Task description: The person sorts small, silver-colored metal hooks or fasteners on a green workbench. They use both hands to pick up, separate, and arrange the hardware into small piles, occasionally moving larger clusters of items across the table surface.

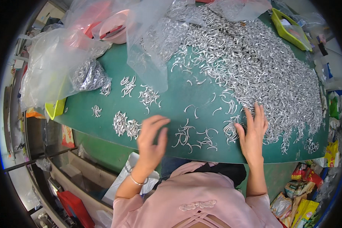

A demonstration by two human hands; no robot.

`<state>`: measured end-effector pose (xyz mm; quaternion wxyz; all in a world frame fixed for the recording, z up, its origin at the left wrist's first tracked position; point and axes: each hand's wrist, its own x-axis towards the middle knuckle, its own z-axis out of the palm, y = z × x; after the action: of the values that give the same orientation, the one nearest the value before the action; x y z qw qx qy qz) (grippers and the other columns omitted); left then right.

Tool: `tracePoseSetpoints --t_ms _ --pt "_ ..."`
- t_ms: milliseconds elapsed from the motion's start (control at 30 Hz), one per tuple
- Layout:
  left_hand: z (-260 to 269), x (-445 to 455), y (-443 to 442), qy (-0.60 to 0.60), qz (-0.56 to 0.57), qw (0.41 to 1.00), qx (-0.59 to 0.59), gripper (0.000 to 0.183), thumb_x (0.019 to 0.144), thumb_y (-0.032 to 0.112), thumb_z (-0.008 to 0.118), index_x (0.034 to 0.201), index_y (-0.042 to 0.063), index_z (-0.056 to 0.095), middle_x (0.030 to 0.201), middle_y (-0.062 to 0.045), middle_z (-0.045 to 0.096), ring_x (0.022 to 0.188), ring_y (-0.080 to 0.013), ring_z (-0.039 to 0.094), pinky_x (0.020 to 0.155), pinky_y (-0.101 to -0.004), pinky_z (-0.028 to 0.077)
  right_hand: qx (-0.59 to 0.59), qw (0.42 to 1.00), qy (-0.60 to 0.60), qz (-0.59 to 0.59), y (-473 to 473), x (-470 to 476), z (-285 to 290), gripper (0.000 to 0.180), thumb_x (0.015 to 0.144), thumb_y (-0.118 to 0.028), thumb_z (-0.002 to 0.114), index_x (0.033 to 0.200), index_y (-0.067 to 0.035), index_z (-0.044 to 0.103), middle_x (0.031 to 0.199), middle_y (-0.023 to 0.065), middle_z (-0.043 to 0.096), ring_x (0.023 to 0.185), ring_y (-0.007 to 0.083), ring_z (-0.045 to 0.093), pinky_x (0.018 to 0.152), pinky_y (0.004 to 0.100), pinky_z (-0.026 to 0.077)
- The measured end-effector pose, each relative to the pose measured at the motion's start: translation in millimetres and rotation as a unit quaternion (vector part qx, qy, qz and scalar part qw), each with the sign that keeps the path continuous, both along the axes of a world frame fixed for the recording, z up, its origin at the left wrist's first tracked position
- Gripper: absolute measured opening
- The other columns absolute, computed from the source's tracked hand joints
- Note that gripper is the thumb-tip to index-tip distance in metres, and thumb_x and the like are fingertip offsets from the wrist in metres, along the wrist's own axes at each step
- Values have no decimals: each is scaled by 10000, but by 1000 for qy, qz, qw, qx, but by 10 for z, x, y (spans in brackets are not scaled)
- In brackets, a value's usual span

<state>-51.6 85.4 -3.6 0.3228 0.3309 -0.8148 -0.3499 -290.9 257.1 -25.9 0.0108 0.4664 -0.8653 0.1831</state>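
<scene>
Small curved metal pieces (270,77) form a wide heap over the right side of the green tabletop (188,108). My right hand (252,128) rests at the heap's near edge, fingers spread over the pieces; whether any is pinched cannot be seen. My left hand (153,136) hovers near the front edge, fingers bent and apart, with no piece visible in it. Left of it lies a small pile of pieces (125,125). Between both hands is a loose scatter of pieces (185,135). Farther back sits another small pile (149,95).
At the left stands a clear plastic bag (91,75) of metal pieces, beside a yellow-green tray (55,109). A pink bowl (114,27) holds a red object. Another yellow-green tray (290,30) sits at the back right. Colourful bags (299,188) lie on the floor at right.
</scene>
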Motion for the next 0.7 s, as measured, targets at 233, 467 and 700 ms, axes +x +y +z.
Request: tracePoseSetpoints --t_ms 233,467,700 --pt "-157 -5 366 -136 -75 988 -3 425 791 36 749 1194 26 615 1159 -118 556 1008 -299 539 853 -397 423 -50 965 -159 204 -127 438 146 448 786 -117 747 1218 -61 640 1345 124 527 1291 352 459 1047 497 331" --pt "-233 62 454 -116 -28 993 23 487 782 31 763 1237 18 590 1188 -142 537 1025 -326 531 877 -410 444 -10 968 -142 204 -65 422 93 472 775 -148 757 1218 -51 626 1318 107 532 1294 329 441 1048 513 302" --pt "-223 134 457 -117 -1 993 30 457 758 -16 775 1186 7 617 1124 -154 567 965 -334 564 844 -385 479 -6 964 -125 233 -57 553 98 425 764 -133 763 1162 -41 645 1250 104 566 1211 321 494 979 478 343"
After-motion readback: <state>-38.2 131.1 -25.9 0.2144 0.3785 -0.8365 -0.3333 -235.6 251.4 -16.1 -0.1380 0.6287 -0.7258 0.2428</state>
